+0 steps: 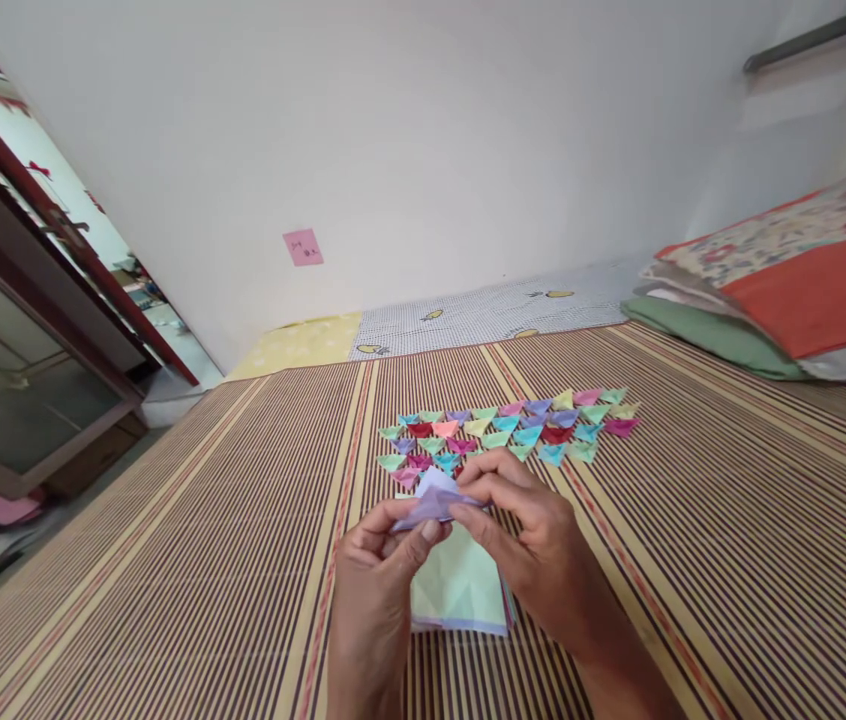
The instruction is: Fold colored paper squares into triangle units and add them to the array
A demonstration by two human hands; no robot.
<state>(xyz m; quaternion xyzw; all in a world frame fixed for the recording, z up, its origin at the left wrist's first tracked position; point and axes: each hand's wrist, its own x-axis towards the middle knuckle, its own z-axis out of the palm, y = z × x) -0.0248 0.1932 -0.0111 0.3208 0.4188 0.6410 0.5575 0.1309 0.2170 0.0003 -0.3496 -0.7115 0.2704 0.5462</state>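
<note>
A partly folded sheet of purple paper (436, 502) is held up between my two hands, with a pale peak standing above its folded lower band. My left hand (385, 560) pinches its left end between thumb and fingers. At the right end, my right hand (524, 520) grips it, the thumb at the front edge and the fingers behind. Below the hands lies a stack of paper sheets (459, 590), pale green on top with other colours showing at the edges. Beyond them, several small folded paper boats (496, 438) in many colours sit in rows, some hidden by my hands.
A striped woven mat (190, 560) covers the surface. Pillows and folded bedding (805, 270) lie at the right. Patterned cloth (453, 325) runs along the wall, where a pink note (303, 247) is stuck. A glazed door (25, 350) stands at the left.
</note>
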